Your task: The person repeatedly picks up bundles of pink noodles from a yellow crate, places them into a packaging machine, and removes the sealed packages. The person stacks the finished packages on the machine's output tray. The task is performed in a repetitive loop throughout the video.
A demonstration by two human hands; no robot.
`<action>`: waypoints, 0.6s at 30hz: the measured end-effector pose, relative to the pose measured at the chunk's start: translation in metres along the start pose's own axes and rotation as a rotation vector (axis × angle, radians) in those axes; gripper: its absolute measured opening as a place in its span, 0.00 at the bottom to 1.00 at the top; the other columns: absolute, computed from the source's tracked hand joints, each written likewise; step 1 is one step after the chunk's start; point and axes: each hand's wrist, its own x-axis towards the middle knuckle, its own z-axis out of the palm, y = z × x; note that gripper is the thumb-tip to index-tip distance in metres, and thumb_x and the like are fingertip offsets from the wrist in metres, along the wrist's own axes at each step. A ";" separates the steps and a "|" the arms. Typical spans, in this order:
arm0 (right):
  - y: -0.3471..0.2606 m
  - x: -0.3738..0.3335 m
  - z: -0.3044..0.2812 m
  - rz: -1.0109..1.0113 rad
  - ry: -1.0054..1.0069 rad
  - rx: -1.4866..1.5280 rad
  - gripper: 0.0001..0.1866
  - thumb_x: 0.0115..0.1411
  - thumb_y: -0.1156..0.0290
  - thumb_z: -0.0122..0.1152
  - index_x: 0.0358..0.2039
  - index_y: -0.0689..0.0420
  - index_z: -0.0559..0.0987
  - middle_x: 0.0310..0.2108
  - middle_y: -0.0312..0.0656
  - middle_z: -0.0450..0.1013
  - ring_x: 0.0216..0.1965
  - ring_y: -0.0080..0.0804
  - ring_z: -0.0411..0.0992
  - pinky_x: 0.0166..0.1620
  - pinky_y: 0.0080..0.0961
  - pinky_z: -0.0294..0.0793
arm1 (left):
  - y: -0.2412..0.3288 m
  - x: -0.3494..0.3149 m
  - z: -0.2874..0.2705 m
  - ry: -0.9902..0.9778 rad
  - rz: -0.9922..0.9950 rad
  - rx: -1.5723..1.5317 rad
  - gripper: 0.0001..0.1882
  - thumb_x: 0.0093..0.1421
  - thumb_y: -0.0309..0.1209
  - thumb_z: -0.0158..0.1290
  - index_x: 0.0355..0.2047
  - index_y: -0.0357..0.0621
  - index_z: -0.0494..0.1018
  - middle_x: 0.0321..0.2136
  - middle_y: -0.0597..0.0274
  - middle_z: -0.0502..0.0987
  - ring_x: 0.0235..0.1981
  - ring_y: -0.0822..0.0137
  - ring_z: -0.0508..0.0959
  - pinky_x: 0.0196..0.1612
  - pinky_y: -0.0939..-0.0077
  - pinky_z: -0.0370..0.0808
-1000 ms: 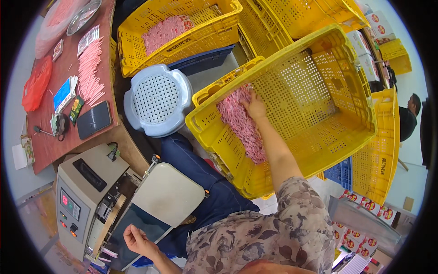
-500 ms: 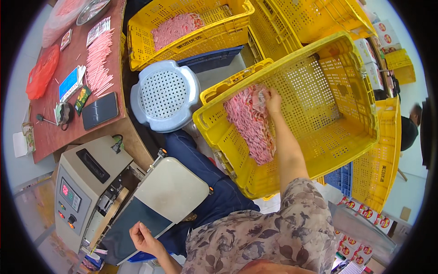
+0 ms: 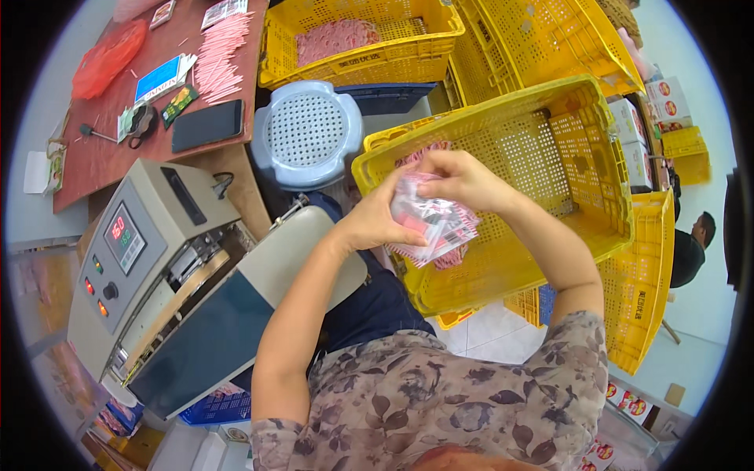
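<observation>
Yellow crate [image 3: 550, 102] behind; both hands [image 3: 377, 220] [image 3: 463, 180] grip packet stack [image 3: 436, 224].

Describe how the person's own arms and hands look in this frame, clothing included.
Both forearms are bare. The left hand and right hand wear no gloves, and no rings or watch can be seen. Short sleeves of a grey-brown top with a dark leaf print end near the elbows.
</observation>
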 end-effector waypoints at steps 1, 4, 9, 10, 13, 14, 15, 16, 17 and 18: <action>-0.019 0.011 0.008 -0.002 -0.050 -0.034 0.07 0.50 0.72 0.60 0.28 0.60 0.73 0.25 0.33 0.70 0.27 0.18 0.65 0.31 0.18 0.66 | 0.000 -0.010 -0.004 0.073 -0.034 -0.128 0.48 0.32 0.31 0.67 0.54 0.36 0.54 0.49 0.52 0.65 0.50 0.61 0.66 0.53 0.70 0.62; -0.037 0.050 0.040 0.034 -0.136 0.153 0.11 0.51 0.67 0.61 0.30 0.61 0.74 0.27 0.37 0.71 0.29 0.22 0.68 0.32 0.22 0.68 | 0.008 -0.048 -0.017 0.298 -0.072 -0.468 0.37 0.35 0.25 0.65 0.48 0.37 0.62 0.40 0.58 0.71 0.41 0.67 0.73 0.45 0.73 0.71; -0.079 0.071 0.087 0.228 -0.383 1.009 0.17 0.54 0.62 0.58 0.38 0.61 0.73 0.34 0.39 0.71 0.37 0.25 0.69 0.41 0.23 0.69 | 0.030 -0.116 -0.038 0.732 -0.001 -0.698 0.28 0.38 0.17 0.60 0.43 0.38 0.65 0.34 0.60 0.74 0.34 0.70 0.76 0.39 0.75 0.74; -0.087 0.071 0.091 0.224 -0.473 1.103 0.18 0.54 0.61 0.57 0.40 0.61 0.73 0.37 0.39 0.71 0.39 0.25 0.69 0.45 0.23 0.68 | 0.034 -0.128 -0.041 0.804 0.038 -0.672 0.28 0.39 0.17 0.60 0.43 0.38 0.65 0.34 0.60 0.74 0.34 0.70 0.76 0.39 0.75 0.74; -0.113 0.055 0.121 -0.148 -0.295 0.780 0.32 0.46 0.65 0.66 0.50 0.61 0.65 0.46 0.44 0.66 0.47 0.31 0.66 0.52 0.28 0.63 | 0.057 -0.143 -0.037 1.002 0.161 -0.592 0.26 0.40 0.19 0.61 0.41 0.38 0.65 0.34 0.59 0.74 0.34 0.69 0.76 0.39 0.74 0.74; -0.117 0.051 0.130 -0.313 -0.209 0.614 0.36 0.43 0.66 0.68 0.52 0.61 0.63 0.48 0.45 0.65 0.48 0.32 0.65 0.52 0.28 0.63 | 0.056 -0.150 -0.035 1.044 0.213 -0.368 0.26 0.40 0.20 0.62 0.41 0.37 0.65 0.35 0.59 0.74 0.34 0.69 0.76 0.40 0.74 0.74; -0.114 0.046 0.135 -0.409 -0.184 0.444 0.48 0.37 0.70 0.72 0.57 0.60 0.54 0.50 0.46 0.62 0.50 0.33 0.64 0.53 0.29 0.61 | 0.055 -0.157 -0.031 1.068 0.258 -0.148 0.26 0.41 0.21 0.62 0.41 0.37 0.65 0.36 0.59 0.73 0.35 0.69 0.75 0.40 0.73 0.73; -0.099 0.047 0.145 -0.532 -0.167 0.416 0.48 0.37 0.69 0.72 0.57 0.60 0.54 0.50 0.46 0.62 0.50 0.33 0.64 0.53 0.29 0.62 | 0.054 -0.164 -0.027 1.081 0.296 0.073 0.26 0.41 0.22 0.63 0.41 0.37 0.65 0.36 0.58 0.73 0.35 0.69 0.75 0.40 0.73 0.73; -0.075 0.050 0.159 -0.659 -0.143 0.386 0.48 0.37 0.69 0.73 0.57 0.60 0.54 0.50 0.46 0.62 0.50 0.33 0.64 0.52 0.28 0.63 | 0.036 -0.170 -0.022 1.004 0.401 0.103 0.31 0.39 0.25 0.64 0.44 0.38 0.64 0.39 0.56 0.71 0.40 0.67 0.73 0.44 0.73 0.71; -0.049 0.054 0.170 -0.791 -0.116 0.350 0.48 0.37 0.69 0.73 0.57 0.60 0.54 0.50 0.46 0.62 0.50 0.34 0.64 0.52 0.28 0.63 | 0.013 -0.180 -0.021 0.954 0.266 0.194 0.32 0.38 0.25 0.65 0.45 0.38 0.63 0.40 0.56 0.71 0.41 0.66 0.73 0.45 0.72 0.70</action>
